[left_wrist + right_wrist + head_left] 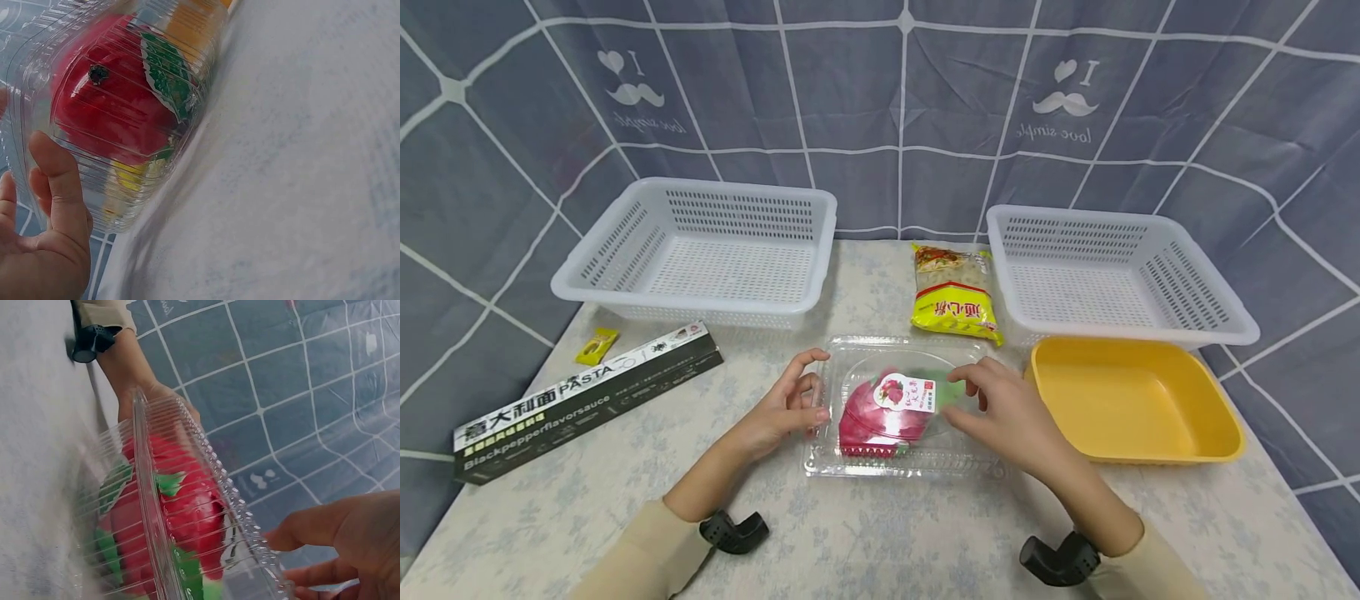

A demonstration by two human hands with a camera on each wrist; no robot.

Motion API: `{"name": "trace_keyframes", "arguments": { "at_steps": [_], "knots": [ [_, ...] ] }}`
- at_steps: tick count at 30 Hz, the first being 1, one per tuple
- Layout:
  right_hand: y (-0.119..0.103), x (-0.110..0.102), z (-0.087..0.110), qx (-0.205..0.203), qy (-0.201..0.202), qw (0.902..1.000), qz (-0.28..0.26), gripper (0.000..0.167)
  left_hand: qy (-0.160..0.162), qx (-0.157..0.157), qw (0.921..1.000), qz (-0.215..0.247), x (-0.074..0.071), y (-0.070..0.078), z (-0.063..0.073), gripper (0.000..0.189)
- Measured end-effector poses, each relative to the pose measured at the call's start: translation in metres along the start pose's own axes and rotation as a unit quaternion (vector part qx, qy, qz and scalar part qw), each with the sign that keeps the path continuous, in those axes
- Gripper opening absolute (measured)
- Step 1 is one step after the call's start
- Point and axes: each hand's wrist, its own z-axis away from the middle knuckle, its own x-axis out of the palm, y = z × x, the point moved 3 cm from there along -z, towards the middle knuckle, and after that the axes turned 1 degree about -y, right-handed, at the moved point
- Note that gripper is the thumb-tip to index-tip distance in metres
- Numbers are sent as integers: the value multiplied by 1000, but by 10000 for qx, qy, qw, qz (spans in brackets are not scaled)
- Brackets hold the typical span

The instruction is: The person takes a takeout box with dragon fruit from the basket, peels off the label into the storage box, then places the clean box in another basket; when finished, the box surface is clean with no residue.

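A clear plastic clamshell box (865,463) stands in front of me, its lid down over a red dragon fruit (880,425) with green scales. The lid carries a white label (906,392) with a fruit picture. At the box's left edge is my left hand (786,404), thumb and index finger spread apart with their tips at the rim. My right hand (1011,412) reaches over the lid's right part, thumb and index bent with a gap between them. In the right wrist view, the right hand's fingertips (278,537) come right to the lid's ridged edge.
Two white perforated baskets (820,250) (1213,292) stand at the back. Between them lies a yellow bag of pasta (955,292). A yellow bin (1135,404) is at right. A black pasta box (587,404) and small yellow packet (597,346) lie at left.
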Motion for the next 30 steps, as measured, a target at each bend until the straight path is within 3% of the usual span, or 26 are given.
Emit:
{"name": "trace_keyframes", "arguments": {
  "at_steps": [19, 30],
  "knots": [
    [-13, 10, -23, 40, -45, 9993, 373, 12, 9, -44, 9999, 97, 0, 1, 0, 66],
    [-12, 11, -26, 70, -137, 9997, 185, 11, 74, -84, 9999, 76, 1, 1, 0, 66]
  ]
}}
